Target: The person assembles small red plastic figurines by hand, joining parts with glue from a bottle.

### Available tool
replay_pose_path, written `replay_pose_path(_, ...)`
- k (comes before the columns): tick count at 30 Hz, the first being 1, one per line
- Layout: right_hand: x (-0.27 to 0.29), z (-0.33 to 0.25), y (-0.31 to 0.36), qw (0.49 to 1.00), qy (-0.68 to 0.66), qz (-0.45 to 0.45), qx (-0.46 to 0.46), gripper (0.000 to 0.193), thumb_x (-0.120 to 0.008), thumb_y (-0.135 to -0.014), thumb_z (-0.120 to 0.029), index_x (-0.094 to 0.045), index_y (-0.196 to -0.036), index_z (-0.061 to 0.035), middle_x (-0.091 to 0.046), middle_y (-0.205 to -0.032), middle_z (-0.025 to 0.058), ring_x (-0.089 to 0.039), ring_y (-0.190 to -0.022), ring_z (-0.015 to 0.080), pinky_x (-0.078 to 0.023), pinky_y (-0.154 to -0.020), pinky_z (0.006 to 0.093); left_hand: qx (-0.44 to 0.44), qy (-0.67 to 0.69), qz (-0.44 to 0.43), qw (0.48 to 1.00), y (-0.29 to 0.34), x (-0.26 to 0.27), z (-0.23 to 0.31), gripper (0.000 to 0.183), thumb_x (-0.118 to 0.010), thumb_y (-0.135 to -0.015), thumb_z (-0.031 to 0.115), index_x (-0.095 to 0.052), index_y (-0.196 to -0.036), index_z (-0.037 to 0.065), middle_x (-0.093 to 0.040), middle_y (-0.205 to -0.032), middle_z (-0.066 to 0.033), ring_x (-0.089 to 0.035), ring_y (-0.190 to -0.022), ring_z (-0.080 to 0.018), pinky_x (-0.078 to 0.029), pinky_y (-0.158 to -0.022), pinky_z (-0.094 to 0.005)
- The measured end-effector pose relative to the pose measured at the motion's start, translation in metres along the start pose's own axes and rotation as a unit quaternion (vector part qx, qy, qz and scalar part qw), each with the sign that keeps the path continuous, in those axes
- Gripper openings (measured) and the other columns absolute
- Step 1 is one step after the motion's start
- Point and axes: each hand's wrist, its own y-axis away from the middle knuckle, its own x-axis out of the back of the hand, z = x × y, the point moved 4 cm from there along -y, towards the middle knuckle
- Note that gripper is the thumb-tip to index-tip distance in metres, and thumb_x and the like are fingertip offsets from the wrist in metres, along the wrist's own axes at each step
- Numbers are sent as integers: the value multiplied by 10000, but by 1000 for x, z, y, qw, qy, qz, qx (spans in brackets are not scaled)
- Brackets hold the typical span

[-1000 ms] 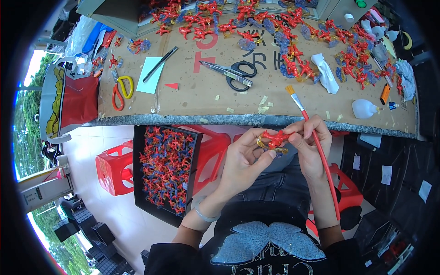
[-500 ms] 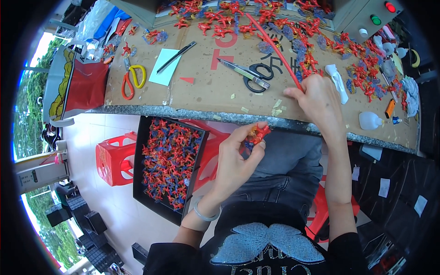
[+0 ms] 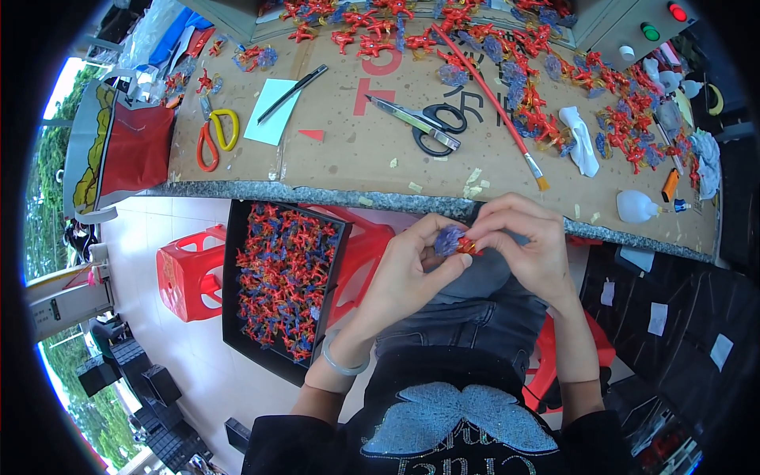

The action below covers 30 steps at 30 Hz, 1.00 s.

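Between my two hands, just in front of the table edge and over my lap, is a small red, blue and yellow plastic figure (image 3: 453, 241). My left hand (image 3: 413, 265) pinches it from the left, its blue clear part turned up. On the right, the fingertips of my right hand (image 3: 526, 240) close on its red and yellow end, and they cover part of it. Beyond the hands, a red-handled paintbrush (image 3: 500, 111) lies on the cardboard-covered table (image 3: 340, 158), its bristles toward me. Many similar red and blue figures (image 3: 532, 119) lie across the back and right of the table.
A black tray (image 3: 342, 265) full of such figures stands left of my lap beside a red stool (image 3: 186, 273). On the table are black scissors (image 3: 434, 131), a knife (image 3: 408, 119), red-and-yellow scissors (image 3: 214, 138), a pen on pale paper (image 3: 273, 127), and a white bottle (image 3: 636, 207).
My right hand has let go of the paintbrush, leaving it on the table, and has come down to the figure. The figure has turned so its blue part faces up.
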Motion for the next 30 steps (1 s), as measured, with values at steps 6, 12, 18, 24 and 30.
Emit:
replay_pose_path(6,-8,12,19,982,-42,169,-76,127,-652,-722,86,-658,-834,27,-624,-840,104,-639,-722,167,-512,-630,274,-34,217,7,976,-4,-13,-1,268,-587,-888,37,-511,-1131,-44,-597,-1047,-90,-600,-926,-124,-492,-777,-227)
replay_pose_path(12,-12,1,24,975,-53,206,-65,118,-635,-739,104,-627,-845,53,-598,-840,116,-635,-683,159,-517,-575,249,0,214,11,977,-3,-12,-10,279,-545,-893,-2,-528,-1164,-65,-633,-1009,-105,-630,-906,-142,-516,-769,-244)
replay_pose_path(18,-13,3,28,981,-30,189,-30,126,-639,-722,111,-614,-817,33,-601,-832,110,-619,-705,184,-508,-628,274,-18,155,51,986,2,-14,-3,238,-559,-870,-35,-564,-1103,-84,-634,-987,-100,-630,-878,-131,-519,-748,-243)
replay_pose_path(24,-13,-5,28,980,-9,199,24,150,-654,-694,118,-631,-802,16,-607,-827,104,-613,-751,211,-495,-680,294,-91,129,79,984,4,-12,2,273,-567,-852,-58,-551,-1120,-105,-614,-1020,-111,-625,-869,-139,-522,-748,-236)
replay_pose_path(30,-13,-12,28,977,34,206,48,159,-657,-696,131,-652,-817,28,-608,-834,115,-620,-744,193,-508,-631,267,-39,171,32,984,4,-12,4,282,-569,-853,-50,-552,-1131,-96,-613,-1027,-110,-621,-877,-139,-522,-765,-245)
